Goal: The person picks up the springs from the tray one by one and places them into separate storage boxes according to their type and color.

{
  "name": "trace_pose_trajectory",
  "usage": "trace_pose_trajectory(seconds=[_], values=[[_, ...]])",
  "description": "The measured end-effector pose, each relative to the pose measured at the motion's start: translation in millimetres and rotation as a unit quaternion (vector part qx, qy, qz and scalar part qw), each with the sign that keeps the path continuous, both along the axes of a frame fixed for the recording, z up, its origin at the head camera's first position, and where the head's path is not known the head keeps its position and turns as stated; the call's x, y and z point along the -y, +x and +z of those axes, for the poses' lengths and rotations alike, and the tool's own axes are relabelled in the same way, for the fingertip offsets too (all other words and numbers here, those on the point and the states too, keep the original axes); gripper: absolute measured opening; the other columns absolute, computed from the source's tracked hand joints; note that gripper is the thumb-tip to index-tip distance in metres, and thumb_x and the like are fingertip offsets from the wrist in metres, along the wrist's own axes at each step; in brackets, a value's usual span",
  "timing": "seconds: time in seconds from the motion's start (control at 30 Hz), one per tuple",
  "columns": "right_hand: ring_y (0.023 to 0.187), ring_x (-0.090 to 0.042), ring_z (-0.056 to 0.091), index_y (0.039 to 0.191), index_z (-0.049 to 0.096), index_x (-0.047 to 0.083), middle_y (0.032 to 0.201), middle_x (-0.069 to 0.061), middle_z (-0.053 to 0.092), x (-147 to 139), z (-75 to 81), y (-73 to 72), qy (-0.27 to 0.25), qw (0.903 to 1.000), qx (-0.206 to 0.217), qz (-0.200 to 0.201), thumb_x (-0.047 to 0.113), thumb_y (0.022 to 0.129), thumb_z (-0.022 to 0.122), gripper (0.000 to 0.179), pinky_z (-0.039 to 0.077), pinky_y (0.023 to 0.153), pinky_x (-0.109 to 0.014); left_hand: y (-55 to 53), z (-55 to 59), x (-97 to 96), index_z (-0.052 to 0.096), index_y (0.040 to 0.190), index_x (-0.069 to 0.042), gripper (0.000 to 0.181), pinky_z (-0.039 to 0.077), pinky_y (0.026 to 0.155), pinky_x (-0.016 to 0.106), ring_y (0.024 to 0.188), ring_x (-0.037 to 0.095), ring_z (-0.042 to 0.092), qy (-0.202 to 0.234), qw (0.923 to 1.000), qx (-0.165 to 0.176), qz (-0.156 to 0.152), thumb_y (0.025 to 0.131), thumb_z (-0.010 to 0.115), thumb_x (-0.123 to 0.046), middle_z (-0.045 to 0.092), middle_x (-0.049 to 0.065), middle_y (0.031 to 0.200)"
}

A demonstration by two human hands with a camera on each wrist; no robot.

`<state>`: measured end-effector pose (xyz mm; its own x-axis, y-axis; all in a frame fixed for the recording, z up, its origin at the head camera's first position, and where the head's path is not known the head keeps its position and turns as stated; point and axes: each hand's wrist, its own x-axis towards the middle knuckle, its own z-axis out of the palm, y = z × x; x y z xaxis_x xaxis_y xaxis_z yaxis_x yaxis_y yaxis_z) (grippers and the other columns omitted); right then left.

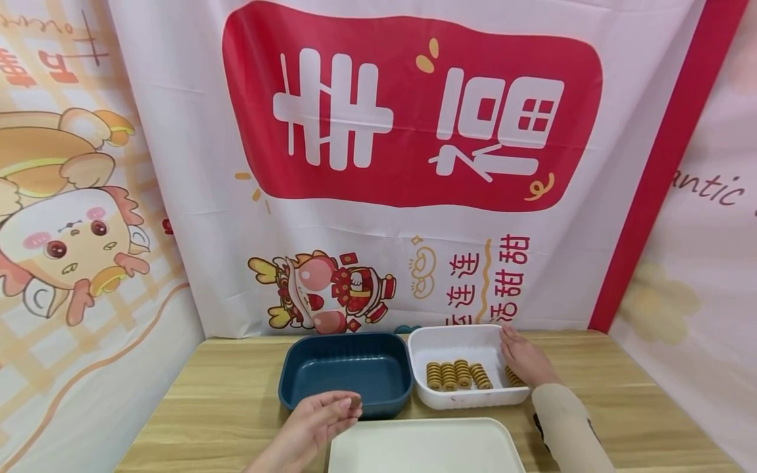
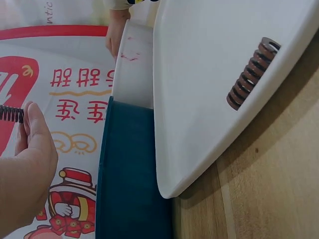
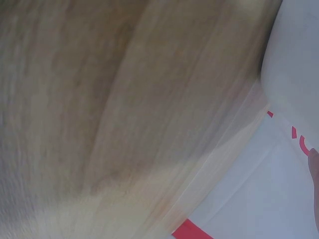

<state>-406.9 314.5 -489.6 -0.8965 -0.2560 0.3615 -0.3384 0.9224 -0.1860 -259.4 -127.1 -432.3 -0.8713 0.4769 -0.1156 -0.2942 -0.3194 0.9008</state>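
A dark coil spring point(image 2: 11, 114) is pinched between the thumb and fingers of my left hand point(image 1: 319, 420), held over the front edge of the blue bin point(image 1: 288, 384). My right hand point(image 1: 528, 358) lies over the right rim of the white bin point(image 1: 473, 399), its fingers fairly straight at the back corner. Inside that bin stand several yellowish-brown springs point(image 1: 463, 373) in a row. One more spring point(image 1: 513, 376) shows partly under the right hand. Only a fingertip point(image 3: 314, 167) of the right hand appears in the right wrist view.
A cream tray point(image 1: 426, 447) lies in front of both bins; in the left wrist view a brown spring point(image 2: 253, 73) rests in it against the rim. Behind the wooden table point(image 1: 189, 401) hangs a printed cloth point(image 1: 189, 197). A small teal object point(image 1: 407, 329) shows behind the bins.
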Motion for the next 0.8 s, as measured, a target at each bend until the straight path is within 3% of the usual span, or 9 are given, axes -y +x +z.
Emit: trace_pose_trajectory(seconds=[0.37, 0.8], values=[[0.130, -0.044, 0.038, 0.131, 0.047, -0.015, 0.140, -0.028, 0.042, 0.0, 2.1, 2.1, 0.003, 1.0000, -0.004, -0.002, 0.010, 0.097, 0.047, 0.042, 0.030, 0.106, -0.053, -3.9, 3.4, 1.6, 0.060, 0.118, 0.006, 0.029, 0.048, 0.094, 0.031, 0.098, 0.016, 0.063, 0.008, 0.9992, 0.013, 0.036, 0.096, 0.058, -0.013, 0.067, 0.009, 0.105], [0.130, -0.044, 0.037, 0.132, 0.046, -0.014, 0.141, -0.028, 0.040, 3.3, 6.1, 3.8, 0.003, 0.9999, 0.014, -0.007, 0.012, 0.098, 0.046, 0.044, 0.030, 0.106, -0.054, -10.4, -4.4, 4.8, 0.062, 0.113, 0.004, 0.023, 0.048, 0.094, 0.030, 0.099, 0.016, 0.063, 0.021, 0.9976, 0.009, 0.065, 0.095, 0.058, -0.010, 0.067, 0.007, 0.103]])
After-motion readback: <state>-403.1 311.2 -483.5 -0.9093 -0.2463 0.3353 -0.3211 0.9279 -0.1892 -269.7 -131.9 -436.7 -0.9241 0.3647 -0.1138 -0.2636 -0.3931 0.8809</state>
